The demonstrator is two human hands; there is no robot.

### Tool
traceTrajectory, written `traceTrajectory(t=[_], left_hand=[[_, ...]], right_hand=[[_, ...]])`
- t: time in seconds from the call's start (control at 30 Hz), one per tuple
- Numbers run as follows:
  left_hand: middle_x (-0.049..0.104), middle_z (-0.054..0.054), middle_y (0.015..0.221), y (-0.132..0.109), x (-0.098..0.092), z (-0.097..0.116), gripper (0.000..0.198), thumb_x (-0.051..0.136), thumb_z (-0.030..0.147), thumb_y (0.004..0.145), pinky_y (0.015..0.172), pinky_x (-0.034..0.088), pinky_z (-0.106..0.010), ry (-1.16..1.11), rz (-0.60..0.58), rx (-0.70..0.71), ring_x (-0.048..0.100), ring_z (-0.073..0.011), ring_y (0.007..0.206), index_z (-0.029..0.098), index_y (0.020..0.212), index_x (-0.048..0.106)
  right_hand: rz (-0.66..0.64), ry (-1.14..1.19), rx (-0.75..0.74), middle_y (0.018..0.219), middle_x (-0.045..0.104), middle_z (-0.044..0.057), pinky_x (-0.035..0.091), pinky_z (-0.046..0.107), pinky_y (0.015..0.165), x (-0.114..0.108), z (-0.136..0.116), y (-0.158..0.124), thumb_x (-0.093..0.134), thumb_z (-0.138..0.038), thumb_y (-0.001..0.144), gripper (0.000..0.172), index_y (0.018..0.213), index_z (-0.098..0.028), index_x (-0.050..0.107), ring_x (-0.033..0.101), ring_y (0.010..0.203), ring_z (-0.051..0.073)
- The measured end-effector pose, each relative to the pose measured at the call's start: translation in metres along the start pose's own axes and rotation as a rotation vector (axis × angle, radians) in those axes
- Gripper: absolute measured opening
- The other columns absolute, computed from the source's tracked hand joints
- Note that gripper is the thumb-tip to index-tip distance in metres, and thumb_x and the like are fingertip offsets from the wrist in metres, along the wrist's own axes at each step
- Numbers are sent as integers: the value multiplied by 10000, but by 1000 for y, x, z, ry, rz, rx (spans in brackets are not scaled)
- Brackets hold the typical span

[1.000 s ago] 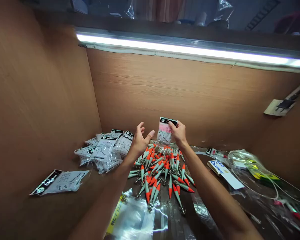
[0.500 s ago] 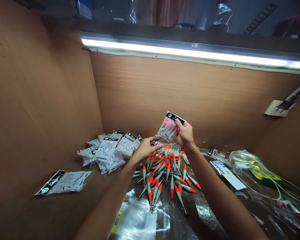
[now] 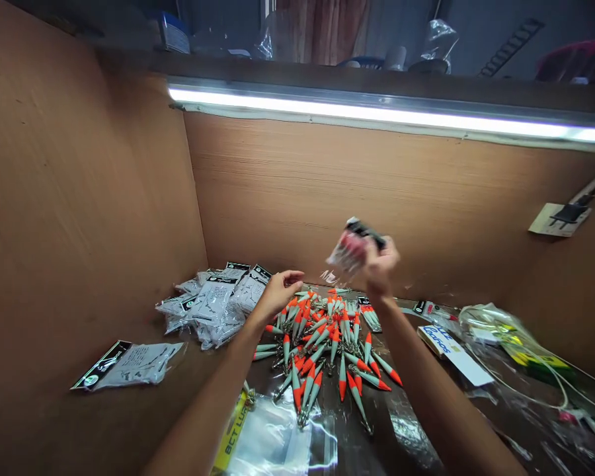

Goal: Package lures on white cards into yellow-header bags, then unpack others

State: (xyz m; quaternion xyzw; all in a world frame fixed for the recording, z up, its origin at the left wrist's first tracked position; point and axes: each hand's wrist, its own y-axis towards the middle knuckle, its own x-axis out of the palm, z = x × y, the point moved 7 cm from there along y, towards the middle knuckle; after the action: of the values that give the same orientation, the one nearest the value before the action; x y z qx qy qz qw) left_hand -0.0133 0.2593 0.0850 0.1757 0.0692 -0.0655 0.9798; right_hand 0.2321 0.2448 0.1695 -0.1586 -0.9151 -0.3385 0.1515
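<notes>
My right hand [image 3: 381, 261] is closed on the black top of a small clear packet [image 3: 351, 248] with pink and white contents, blurred by motion, held above the table near the back panel. My left hand [image 3: 280, 291] is empty, its fingers apart, at the back left of a pile of orange and pale green lures [image 3: 322, 334] with metal hooks. Beyond my left wrist lies a heap of packets [image 3: 215, 301] with black headers. One more black-topped packet [image 3: 133, 363] lies flat at the left.
Clear plastic bags [image 3: 272, 436] with a yellow strip lie at the front. On the right are a white box with blue writing [image 3: 449, 350], a yellow package [image 3: 535, 360] and white cord. A lit tube [image 3: 327, 109] hangs above; a socket [image 3: 558, 219] is at right.
My right hand has moved right with the packet and tilted it. My left hand has moved left, away from the packet, with its fingers apart. The view has shifted slightly.
</notes>
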Motion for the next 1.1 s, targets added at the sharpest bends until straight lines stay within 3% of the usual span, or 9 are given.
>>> traceTrajectory(t=[0.13,0.3,0.47,0.6,0.7,0.8,0.87,1.0,1.1], left_hand=[[699,-117,1072,2,-7,16,469,735,331,763,901,519,-376,25,71,50,654,-223,1000,150,1189,659],[678,-127,1133,-4,-6,36,489,728,349,795,944,501,-397,136,86,106,639,-247,1064,181,1245,637],[657,-147,1184,-6,-12,44,562,690,446,839,928,504,-386,163,160,98,653,-246,1039,184,1324,579],[614,-189,1266,-11,-3,37,808,696,578,803,892,523,-389,67,122,-64,646,-273,1076,176,1447,420],[565,-204,1341,-22,20,27,976,759,616,723,795,562,-386,-87,-43,-288,654,-300,1077,235,1494,298],[583,-192,1310,-35,48,24,799,739,633,734,734,584,-365,-343,-235,-423,694,-285,1003,225,1359,454],[622,-179,1241,-39,62,24,668,688,663,765,697,591,-345,-501,-295,-463,718,-263,934,196,1222,550],[697,-129,1090,-40,73,14,538,772,566,739,625,579,-274,-543,-252,-469,737,-224,852,180,1081,619],[740,-117,953,-37,75,7,439,849,437,702,602,538,-192,-477,-208,-422,734,-169,789,133,968,677]], right_hand=[[-28,-109,29,702,631,-22,436,245,594,5,23,-9,718,-418,773,282,821,-159,617,532,607,124],[15,-129,-79,727,620,-25,420,236,616,5,-1,-9,696,-414,797,259,831,-173,610,509,633,120],[-191,-128,35,725,642,-20,443,232,611,27,4,-34,719,-399,795,235,842,-185,634,536,633,129],[-100,-2,62,860,693,10,497,258,725,31,13,-29,706,-395,802,249,912,-180,644,602,757,148],[0,123,82,875,687,6,510,272,746,31,16,-19,706,-400,792,266,926,-187,619,611,765,145],[40,159,33,859,670,-6,503,260,725,30,8,-20,678,-440,828,280,946,-197,601,600,732,133],[9,110,-9,835,656,-11,491,239,689,30,0,-28,670,-449,848,277,939,-196,601,582,703,123],[-53,12,-53,792,645,-19,474,215,653,32,-9,-41,687,-426,853,247,866,-195,601,561,677,113],[23,148,7,822,669,-23,507,243,696,23,-4,-34,706,-415,831,240,895,-207,608,597,698,121]])
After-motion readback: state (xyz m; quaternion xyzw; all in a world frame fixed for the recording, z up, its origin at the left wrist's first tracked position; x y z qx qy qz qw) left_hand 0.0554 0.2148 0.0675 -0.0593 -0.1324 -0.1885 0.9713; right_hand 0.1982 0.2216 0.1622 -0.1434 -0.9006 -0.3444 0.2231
